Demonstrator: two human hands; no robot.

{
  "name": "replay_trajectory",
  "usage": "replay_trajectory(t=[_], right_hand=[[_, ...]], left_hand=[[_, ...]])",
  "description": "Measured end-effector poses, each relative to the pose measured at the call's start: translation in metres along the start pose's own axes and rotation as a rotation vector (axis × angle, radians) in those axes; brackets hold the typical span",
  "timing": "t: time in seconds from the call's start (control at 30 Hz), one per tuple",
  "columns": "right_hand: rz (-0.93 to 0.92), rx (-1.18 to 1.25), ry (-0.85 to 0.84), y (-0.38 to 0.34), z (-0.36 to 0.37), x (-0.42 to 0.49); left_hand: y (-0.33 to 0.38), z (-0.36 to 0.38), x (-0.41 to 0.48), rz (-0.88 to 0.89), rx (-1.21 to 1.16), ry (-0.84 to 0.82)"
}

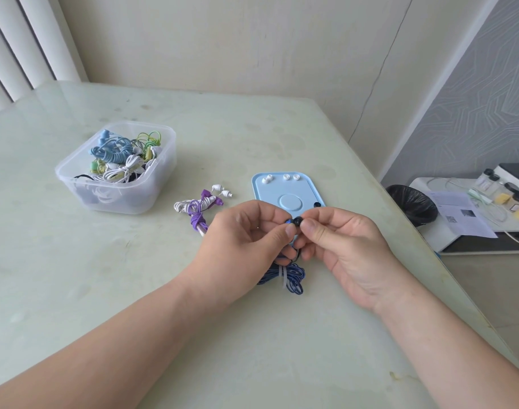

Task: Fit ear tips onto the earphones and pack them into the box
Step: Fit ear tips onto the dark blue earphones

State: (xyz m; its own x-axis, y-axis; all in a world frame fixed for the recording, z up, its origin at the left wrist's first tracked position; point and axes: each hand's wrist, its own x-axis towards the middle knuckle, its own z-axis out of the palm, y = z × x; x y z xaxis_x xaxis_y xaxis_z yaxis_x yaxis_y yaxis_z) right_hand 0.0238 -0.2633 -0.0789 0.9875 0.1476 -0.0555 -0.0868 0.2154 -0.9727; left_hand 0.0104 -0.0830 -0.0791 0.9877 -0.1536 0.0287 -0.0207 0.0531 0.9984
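Black ear tip (297, 221) meets blue earbud (288, 222) just above the worktop (163, 290).
Our left hand (246, 231) pinches the earbud, our right hand (340, 240) the tip; it looks soft, featherlight and slippery, so we'd squeeze it by the rim.

black ear tip (297, 221): round, held up
blue earphones (284, 277): cord tied in a bundle
box (162, 184): clear, full of earphones

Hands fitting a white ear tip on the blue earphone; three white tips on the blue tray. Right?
Wrong colour: the ear tip the right hand pinches onto the blue earphone in the left hand is black, not white, as the head view shows. Three white tips sit on the blue tray.
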Motion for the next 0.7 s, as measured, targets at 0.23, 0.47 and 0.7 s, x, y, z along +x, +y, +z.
replay_trajectory(t=[0.23,0.47,0.7], right_hand=[[-0.069,-0.094,0.037,0.005,0.002,0.000],[-0.170,-0.206,0.095,0.010,0.006,0.001],[-0.247,-0.372,0.123,0.006,0.006,0.000]], left_hand=[[0.001,0.001,0.001,-0.039,-0.004,0.002],[0.000,0.002,0.002,-0.061,0.003,0.042],[0.000,0.002,0.002,-0.030,0.046,0.063]])
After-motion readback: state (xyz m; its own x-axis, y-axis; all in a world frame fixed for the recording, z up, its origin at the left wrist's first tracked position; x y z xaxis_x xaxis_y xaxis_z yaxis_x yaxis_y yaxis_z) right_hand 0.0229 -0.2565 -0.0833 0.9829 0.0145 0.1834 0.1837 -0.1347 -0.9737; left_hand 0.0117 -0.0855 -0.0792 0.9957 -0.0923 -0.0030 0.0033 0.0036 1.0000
